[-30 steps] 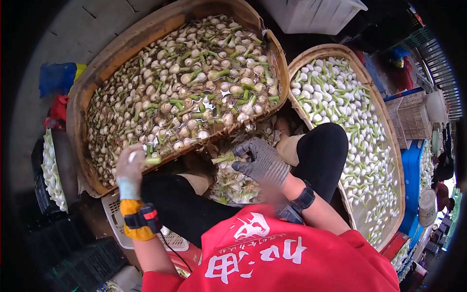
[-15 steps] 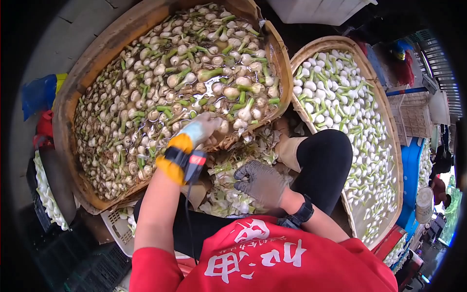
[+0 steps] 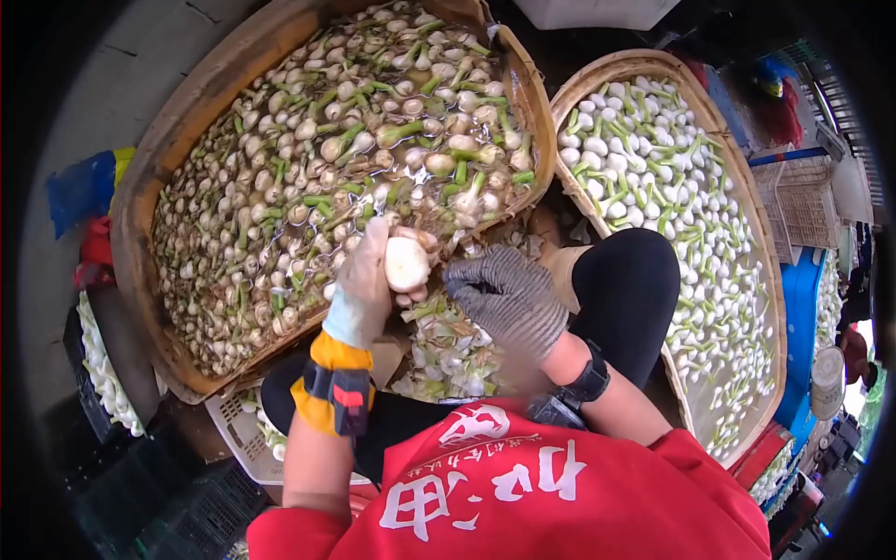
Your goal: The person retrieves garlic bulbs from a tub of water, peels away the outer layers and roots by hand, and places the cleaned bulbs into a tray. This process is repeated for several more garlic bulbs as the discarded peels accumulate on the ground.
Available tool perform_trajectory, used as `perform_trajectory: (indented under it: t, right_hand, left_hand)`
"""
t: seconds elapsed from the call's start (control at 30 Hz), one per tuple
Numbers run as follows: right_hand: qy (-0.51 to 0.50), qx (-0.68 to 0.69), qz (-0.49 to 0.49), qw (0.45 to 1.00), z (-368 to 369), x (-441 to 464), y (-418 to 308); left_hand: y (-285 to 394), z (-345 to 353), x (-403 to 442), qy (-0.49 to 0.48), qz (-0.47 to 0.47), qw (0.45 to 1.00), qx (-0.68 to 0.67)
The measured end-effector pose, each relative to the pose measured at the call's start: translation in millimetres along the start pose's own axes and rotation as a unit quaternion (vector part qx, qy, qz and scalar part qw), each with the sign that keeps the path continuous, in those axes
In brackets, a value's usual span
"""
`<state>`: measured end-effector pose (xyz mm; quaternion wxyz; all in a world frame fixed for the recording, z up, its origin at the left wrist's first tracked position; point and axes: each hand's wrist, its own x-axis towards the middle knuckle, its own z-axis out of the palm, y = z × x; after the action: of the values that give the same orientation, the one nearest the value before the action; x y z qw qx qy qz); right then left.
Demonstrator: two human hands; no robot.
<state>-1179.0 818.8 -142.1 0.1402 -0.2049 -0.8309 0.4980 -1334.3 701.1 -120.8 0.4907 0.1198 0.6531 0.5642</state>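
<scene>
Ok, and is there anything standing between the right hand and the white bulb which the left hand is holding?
Nothing visible stands between the right hand and the white bulb in the left hand. Only a narrow open gap shows there; the heap of peelings seems to lie lower down, out of the way.

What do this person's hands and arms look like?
The left hand wears a whitish glove, yellow-orange fabric cuff and black strapped box with a red patch. The right hand has a grey striped knitted glove and black wristband. Red cloth sleeves cover the upper arms.
</scene>
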Motion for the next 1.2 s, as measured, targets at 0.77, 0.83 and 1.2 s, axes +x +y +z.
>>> perform_trajectory:
  t: [0.77, 0.83, 1.2]
  right_hand:
    - [-0.085, 0.051, 0.014, 0.995, 20, -45, -53]
    - [0.001, 0.021, -0.054, 0.998, 11, -34, -56]
    - [-0.068, 0.085, -0.087, 0.990, -25, -27, -36]
  left_hand:
    - [-37, 24, -108, -0.010, 0.068, 0.962, -0.265]
    - [-42, 16, -120, -0.044, 0.041, 0.979, -0.197]
    - [-42, 34, -142, -0.044, 0.067, 0.977, -0.197]
